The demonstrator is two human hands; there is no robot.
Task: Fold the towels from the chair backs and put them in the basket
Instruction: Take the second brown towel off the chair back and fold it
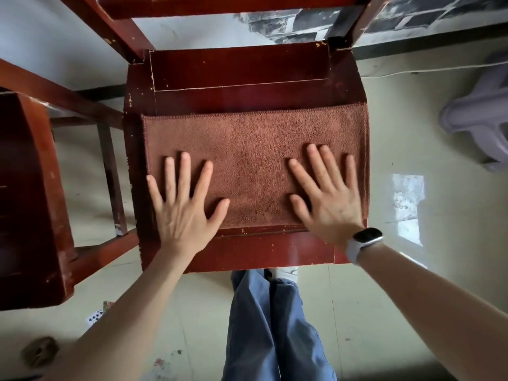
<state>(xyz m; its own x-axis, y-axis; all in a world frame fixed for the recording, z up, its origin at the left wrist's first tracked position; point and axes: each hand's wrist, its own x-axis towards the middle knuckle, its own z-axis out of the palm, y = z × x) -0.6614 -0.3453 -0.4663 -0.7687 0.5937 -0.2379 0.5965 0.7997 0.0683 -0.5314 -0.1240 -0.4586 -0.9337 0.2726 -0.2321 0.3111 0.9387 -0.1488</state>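
- Towel [255, 149] lies spread on the chair seat [247, 75], a firm folding surface.
- Left hand [184, 207] and right hand [327, 199], fingers splayed wide, press it flat.

A pale purple plastic stool [478, 114] stands on the floor far right. Playing cards [96, 316] lie lower left. Blue trousers [275, 325] below.

Both forearms are bare, with no sleeves in sight. The right wrist carries a watch [367, 237] with a dark rectangular face in a pale metallic case, on a white band. The person wears loose blue trousers [275, 325] with soft creases down the legs, and a white shoe [286, 273] shows above the hems.
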